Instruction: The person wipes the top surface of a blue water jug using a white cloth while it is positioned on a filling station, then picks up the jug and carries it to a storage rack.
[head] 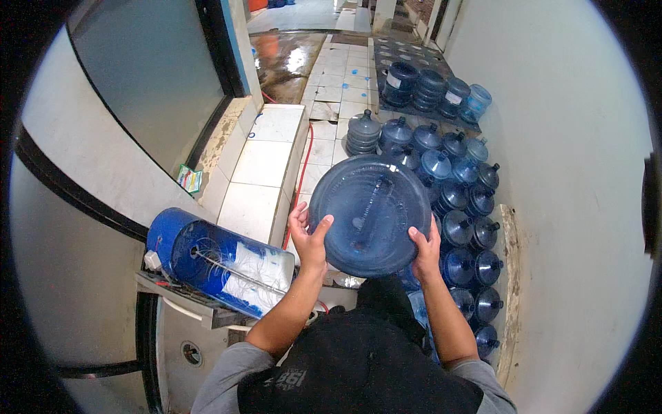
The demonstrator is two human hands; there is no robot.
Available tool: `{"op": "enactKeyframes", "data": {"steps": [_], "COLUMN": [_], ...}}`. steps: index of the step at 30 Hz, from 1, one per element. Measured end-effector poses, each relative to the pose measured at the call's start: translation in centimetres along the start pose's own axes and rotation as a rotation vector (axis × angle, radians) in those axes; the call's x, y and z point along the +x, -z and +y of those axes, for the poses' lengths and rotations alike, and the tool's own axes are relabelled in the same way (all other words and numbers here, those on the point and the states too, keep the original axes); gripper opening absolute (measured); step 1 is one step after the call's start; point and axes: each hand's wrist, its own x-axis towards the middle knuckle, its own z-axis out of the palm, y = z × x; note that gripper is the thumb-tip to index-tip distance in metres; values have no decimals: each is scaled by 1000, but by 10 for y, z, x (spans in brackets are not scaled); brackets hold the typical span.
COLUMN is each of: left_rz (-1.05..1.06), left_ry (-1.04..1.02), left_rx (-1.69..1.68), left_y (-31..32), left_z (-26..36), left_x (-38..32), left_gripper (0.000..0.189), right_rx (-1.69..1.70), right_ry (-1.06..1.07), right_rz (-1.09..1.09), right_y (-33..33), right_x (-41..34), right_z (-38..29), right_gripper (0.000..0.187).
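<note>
Between my two hands is a large blue-tinted plastic water jug [370, 212], its round base turned up towards me and its neck hidden below. My left hand [312, 235] grips the left side of the rim, thumb over the base edge. On the opposite side my right hand [426, 246] clasps it the same way. Left of my forearm lies a blue drum-like machine [181, 243] on its side. A metal rod [238, 271] with thin bristles runs along its open front.
Rows of blue water jugs [457, 227] stand along the right wall [558, 181], more [398, 83] on a dark mat ahead. A white-tiled ledge [261, 160] borders the left. A red hose [305, 176] runs along the tiled floor [316, 147]. Wet floor [284, 67] shines farther off.
</note>
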Motion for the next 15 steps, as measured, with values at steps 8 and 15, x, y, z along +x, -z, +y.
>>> {"op": "enactKeyframes", "data": {"steps": [8, 15], "left_rz": [-3, -100], "left_ry": [148, 304], "left_rx": [-72, 26], "left_y": [-61, -141], "left_z": [-56, -47], "left_x": [142, 277], "left_gripper": [71, 68], "right_rx": [52, -23], "right_ry": [-142, -199], "right_rz": [-44, -106], "right_y": [2, -13], "right_x": [171, 339], "right_z": [44, 69], "right_gripper": [73, 76]}}
